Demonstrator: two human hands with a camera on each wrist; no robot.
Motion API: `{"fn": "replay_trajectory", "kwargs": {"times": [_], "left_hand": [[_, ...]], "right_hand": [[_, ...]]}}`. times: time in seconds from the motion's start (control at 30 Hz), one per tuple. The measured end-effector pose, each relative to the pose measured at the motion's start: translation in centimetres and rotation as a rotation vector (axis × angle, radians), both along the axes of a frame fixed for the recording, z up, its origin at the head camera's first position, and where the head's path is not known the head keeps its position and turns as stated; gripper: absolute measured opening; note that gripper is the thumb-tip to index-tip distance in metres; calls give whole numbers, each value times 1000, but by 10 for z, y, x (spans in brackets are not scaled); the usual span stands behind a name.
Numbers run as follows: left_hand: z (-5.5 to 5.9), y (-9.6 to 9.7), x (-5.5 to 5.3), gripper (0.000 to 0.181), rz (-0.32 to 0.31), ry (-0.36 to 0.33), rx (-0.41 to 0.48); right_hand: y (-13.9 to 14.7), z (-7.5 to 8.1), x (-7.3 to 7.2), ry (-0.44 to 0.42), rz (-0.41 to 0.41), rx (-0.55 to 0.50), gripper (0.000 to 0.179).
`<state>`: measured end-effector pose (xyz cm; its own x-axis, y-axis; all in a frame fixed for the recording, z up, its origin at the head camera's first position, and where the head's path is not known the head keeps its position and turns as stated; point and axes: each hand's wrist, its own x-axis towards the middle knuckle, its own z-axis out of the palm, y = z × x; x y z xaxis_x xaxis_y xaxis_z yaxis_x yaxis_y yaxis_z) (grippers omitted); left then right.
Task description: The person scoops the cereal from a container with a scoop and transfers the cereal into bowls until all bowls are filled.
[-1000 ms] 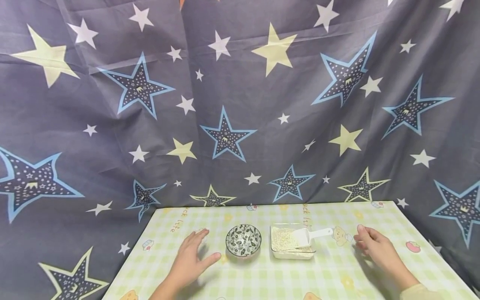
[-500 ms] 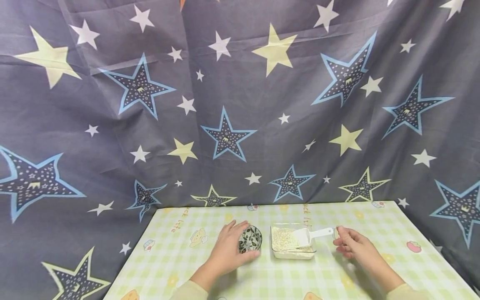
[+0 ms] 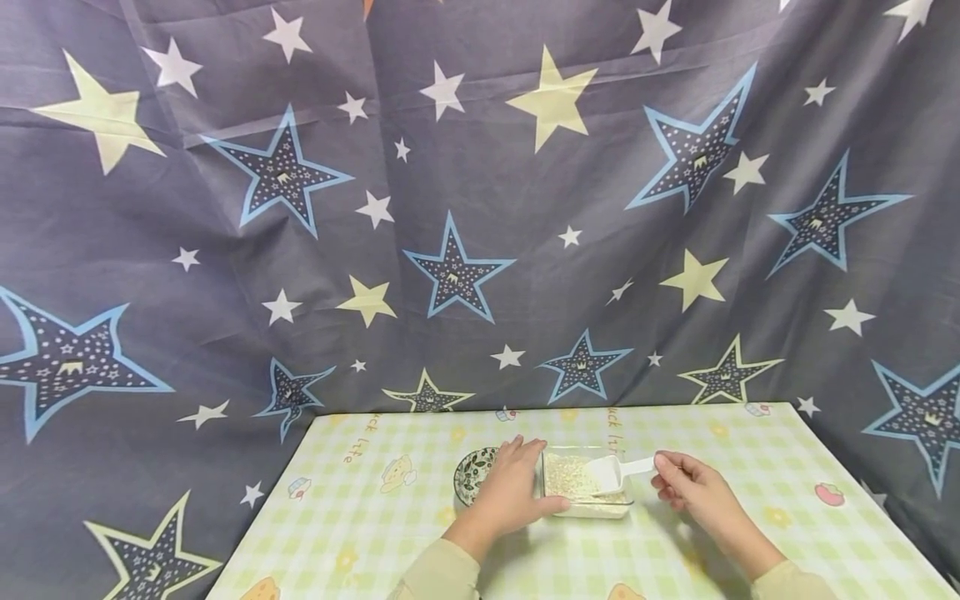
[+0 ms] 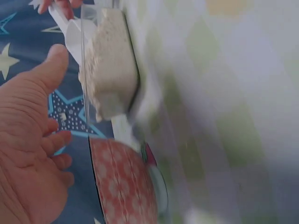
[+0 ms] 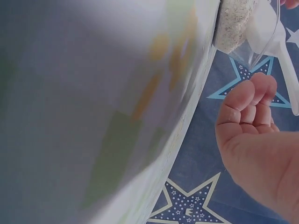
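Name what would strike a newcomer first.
The dark star-printed cloth comes first, filling most of the head view. Below it, a white scoop rests in a clear container of pale flakes. The left hand is at the container's left side, the right hand by the scoop handle.

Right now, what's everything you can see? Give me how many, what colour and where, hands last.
Curtain: one, star-patterned purplish grey, behind everything
Tablecloth: one, green-and-white check, in front of the curtain
Glass container: one, clear, on the tablecloth
Grains: too many to count, pale cream, in the container
Scoop: one, white, blade in the grains
Bowl: one, dark-patterned inside, reddish outside, left of the container
Sleeves: two, pale yellow, bottom of the head view
Left hand: one, bare, overlapping bowl and container in the head view
Right hand: one, bare, at the scoop's handle, contact unclear
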<state>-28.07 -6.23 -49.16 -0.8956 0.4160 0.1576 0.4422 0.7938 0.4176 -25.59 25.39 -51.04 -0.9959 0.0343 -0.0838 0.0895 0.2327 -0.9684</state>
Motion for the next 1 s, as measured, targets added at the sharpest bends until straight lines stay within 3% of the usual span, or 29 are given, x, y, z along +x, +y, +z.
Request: {"fn": "replay_trajectory", "kwargs": {"times": [0.1, 0.53, 0.77, 1.0], "left_hand": [[0, 10, 0, 102, 10, -49, 44], [-6, 29, 4, 103, 68, -145, 91], [-2, 37, -2, 111, 112, -193, 109], [-1, 40, -6, 117, 101, -247, 191]], "right_hand": [[-2, 0, -1, 6, 7, -2, 63], [-12, 2, -1, 57, 0, -14, 56], [-16, 4, -1, 37, -14, -22, 53], [-15, 3, -1, 36, -21, -37, 52]]}}
